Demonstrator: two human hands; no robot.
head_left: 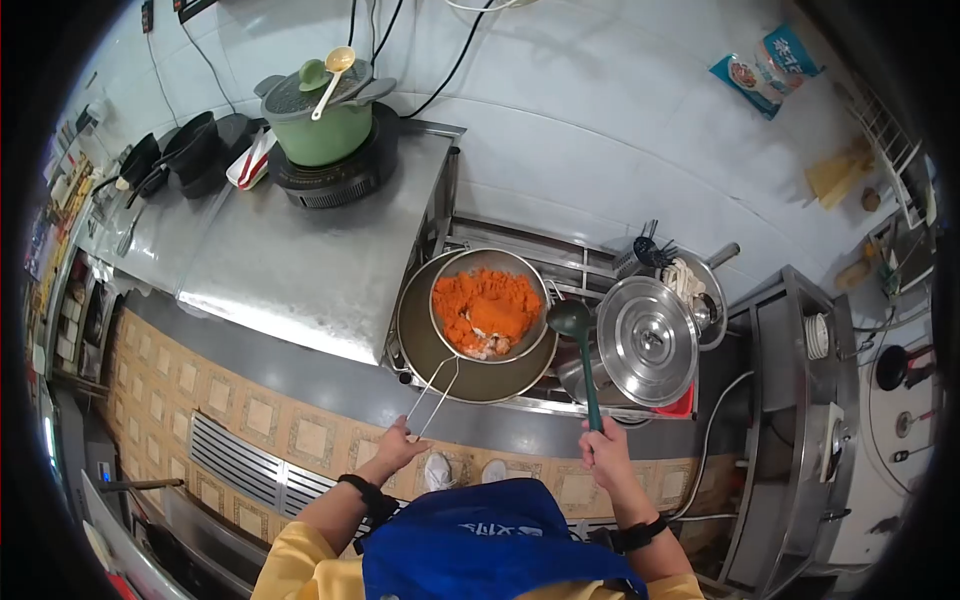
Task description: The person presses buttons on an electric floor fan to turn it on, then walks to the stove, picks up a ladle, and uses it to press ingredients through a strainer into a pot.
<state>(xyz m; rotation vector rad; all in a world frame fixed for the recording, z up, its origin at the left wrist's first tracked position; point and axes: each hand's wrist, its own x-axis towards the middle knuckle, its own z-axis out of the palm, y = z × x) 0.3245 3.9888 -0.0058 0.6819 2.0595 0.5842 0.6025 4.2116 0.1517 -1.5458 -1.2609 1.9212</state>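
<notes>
My left hand [398, 447] is closed around the end of the long wire handle of a strainer [447, 265]. Orange mash [495, 305] fills much of the strainer, with some pale lumps near its front edge. The strainer rests over a wide metal pot [480, 385], partly covering it; what lies deep in the pot is hard to make out. My right hand [607, 455] grips the handle of a dark green ladle [585, 365]. The ladle's bowl is just right of the strainer, beside the pot's rim.
A round metal lid [650, 340] leans to the right, with a pan of pale food [684, 282] behind it. At the left, a green pot [318, 130] stands on a burner on the steel counter [310, 255]. Shelving [785, 400] stands on the right.
</notes>
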